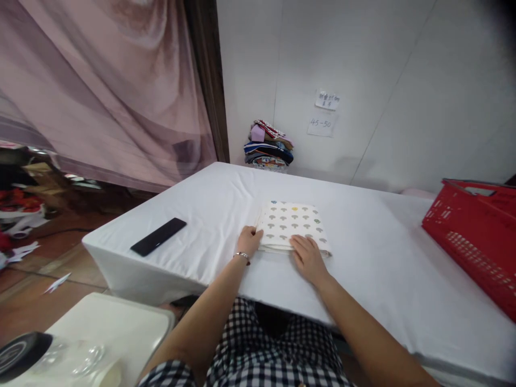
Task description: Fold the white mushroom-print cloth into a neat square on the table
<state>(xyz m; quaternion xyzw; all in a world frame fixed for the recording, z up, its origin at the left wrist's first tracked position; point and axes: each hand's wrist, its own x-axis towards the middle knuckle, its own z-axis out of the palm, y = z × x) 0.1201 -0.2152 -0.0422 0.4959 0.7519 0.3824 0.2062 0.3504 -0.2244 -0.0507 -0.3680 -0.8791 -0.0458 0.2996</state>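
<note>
A folded white cloth [288, 220] printed with rows of small grey mushroom shapes, plus a few blue, yellow and green ones, lies flat on the white-covered table [374, 258]. At its left edge my left hand [249, 240] has its fingers curled in and closed on the fabric; a bracelet circles that wrist. My right hand [309, 259] rests on the near edge, right of the middle, with fingers laid out over the top layer. Its thumb is beside the near fold.
A black flat slab [159, 236] lies on the table's left. At the right stands a red plastic basket [475, 231]. Folded fabrics [269, 145] are piled by the back wall. A pink curtain [133, 80] hangs left, above a pale stool [116, 317] holding a clear container with a dark lid.
</note>
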